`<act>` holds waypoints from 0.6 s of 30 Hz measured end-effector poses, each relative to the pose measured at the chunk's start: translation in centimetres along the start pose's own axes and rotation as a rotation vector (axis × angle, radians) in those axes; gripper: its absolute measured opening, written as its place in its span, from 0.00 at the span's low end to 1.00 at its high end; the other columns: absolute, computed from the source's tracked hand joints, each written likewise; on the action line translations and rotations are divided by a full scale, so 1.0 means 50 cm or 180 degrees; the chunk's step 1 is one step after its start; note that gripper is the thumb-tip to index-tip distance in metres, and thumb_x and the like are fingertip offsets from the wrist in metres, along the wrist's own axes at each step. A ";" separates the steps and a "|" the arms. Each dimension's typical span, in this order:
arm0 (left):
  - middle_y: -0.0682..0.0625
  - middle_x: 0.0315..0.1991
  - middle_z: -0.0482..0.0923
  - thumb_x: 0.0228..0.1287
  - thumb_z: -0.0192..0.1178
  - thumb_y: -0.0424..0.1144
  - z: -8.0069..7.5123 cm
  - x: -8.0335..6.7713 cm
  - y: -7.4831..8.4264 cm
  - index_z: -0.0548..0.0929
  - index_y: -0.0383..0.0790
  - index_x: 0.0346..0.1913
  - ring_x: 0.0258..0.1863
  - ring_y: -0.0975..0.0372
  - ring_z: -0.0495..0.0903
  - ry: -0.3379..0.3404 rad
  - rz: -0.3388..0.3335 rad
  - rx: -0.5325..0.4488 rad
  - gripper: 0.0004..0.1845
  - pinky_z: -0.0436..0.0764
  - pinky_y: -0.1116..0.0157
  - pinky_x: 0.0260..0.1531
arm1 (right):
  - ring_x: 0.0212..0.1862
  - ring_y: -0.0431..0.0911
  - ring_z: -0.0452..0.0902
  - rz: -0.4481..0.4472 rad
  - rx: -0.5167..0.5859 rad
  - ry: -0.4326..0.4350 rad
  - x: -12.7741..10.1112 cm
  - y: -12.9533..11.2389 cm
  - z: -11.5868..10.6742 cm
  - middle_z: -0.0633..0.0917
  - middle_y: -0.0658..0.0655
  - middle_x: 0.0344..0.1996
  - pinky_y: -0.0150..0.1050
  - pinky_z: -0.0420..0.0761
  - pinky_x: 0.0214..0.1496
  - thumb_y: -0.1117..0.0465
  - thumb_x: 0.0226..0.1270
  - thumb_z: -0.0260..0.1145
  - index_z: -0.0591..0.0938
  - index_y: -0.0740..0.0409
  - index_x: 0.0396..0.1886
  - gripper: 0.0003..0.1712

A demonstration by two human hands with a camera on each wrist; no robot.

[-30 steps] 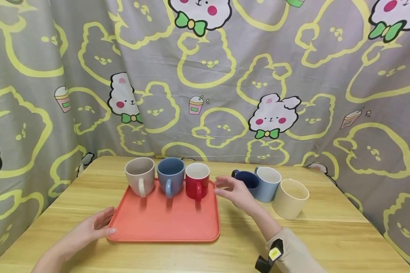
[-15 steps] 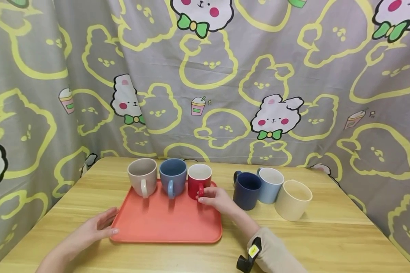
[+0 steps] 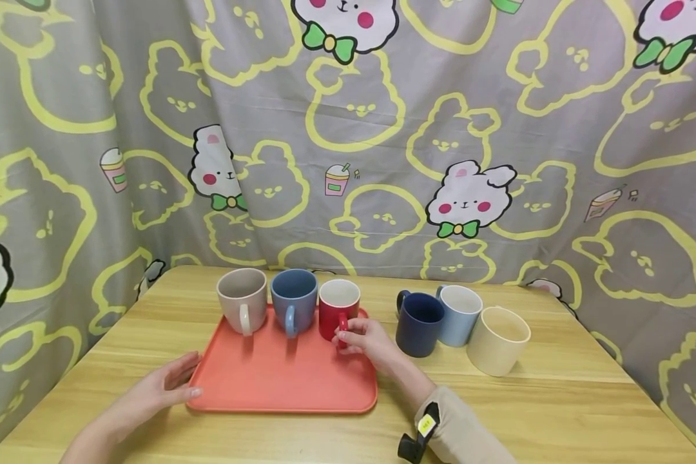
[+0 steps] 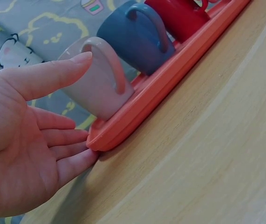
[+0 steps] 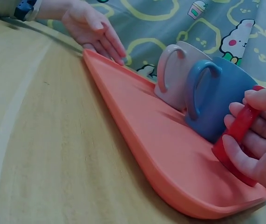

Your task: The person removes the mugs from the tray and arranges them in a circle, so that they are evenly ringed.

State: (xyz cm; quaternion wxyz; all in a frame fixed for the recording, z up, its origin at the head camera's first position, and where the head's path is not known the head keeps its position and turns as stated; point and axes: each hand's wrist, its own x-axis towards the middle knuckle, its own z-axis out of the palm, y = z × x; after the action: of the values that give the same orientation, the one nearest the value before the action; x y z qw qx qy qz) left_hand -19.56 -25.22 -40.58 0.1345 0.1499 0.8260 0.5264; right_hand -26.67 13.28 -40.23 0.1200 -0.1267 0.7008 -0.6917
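The handle of the red mug (image 3: 330,314) is pinched between the thumb and fingers of the right hand (image 3: 368,343), just right of the frame's middle in the head view; the mug's body lies to the upper left of that hand, upright at the upper right corner of the tray (image 3: 278,383). In the right wrist view the same grip is seen at the right edge of the frame, where much of the mug is covered by the hand. The left hand (image 3: 158,388) is held spread at the lower left, thumb apart from the fingers, and the tray's left edge is met by its fingertips; the red mug is placed well apart from it, to the upper right. Between them, along the tray's upper edge, the grey mug (image 3: 236,304) and the blue mug (image 3: 298,304) are lined up beside the red one, their handles turned toward the bottom of the frame. To the right of the right hand, off the tray, the navy mug (image 3: 416,335), the pale blue mug (image 3: 457,322) and the cream mug (image 3: 492,351) are grouped upright on the bench (image 3: 533,412).
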 end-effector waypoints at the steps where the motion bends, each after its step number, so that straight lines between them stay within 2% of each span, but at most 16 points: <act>1: 0.23 0.66 0.46 0.64 0.56 0.37 -0.001 0.000 0.000 0.44 0.15 0.66 0.64 0.37 0.53 0.0011 -0.0008 0.0010 0.41 0.64 0.80 0.47 | 0.41 0.55 0.82 0.0013 0.0009 0.0023 -0.001 0.000 -0.001 0.84 0.63 0.36 0.44 0.80 0.45 0.64 0.64 0.62 0.76 0.75 0.46 0.17; 7: 0.23 0.67 0.45 0.65 0.56 0.37 -0.004 0.003 0.002 0.44 0.16 0.66 0.64 0.35 0.51 0.0008 0.0036 -0.0008 0.41 0.64 0.80 0.48 | 0.36 0.49 0.82 -0.0017 0.0147 0.0151 -0.006 -0.008 -0.006 0.85 0.61 0.32 0.42 0.81 0.42 0.64 0.62 0.63 0.77 0.76 0.44 0.17; 11: 0.22 0.66 0.45 0.65 0.56 0.37 -0.002 0.001 0.002 0.44 0.15 0.65 0.64 0.34 0.50 -0.0006 0.0079 -0.0017 0.41 0.64 0.80 0.47 | 0.36 0.48 0.81 -0.0059 0.0109 0.0089 -0.019 -0.014 -0.011 0.85 0.60 0.31 0.42 0.81 0.41 0.66 0.62 0.63 0.77 0.78 0.43 0.17; 18: 0.24 0.67 0.46 0.64 0.56 0.38 0.002 -0.002 -0.001 0.44 0.16 0.66 0.65 0.37 0.50 0.0040 -0.0032 -0.0059 0.41 0.63 0.80 0.48 | 0.38 0.50 0.81 -0.0315 0.0128 -0.0033 -0.054 -0.036 -0.013 0.85 0.61 0.32 0.42 0.81 0.42 0.66 0.62 0.63 0.76 0.81 0.42 0.18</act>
State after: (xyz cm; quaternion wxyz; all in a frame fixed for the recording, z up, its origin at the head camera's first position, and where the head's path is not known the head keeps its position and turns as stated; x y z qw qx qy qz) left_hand -19.42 -25.21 -40.63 0.1334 0.1412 0.8227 0.5342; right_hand -24.33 14.80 -38.42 0.0918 -0.1624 0.6790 -0.7100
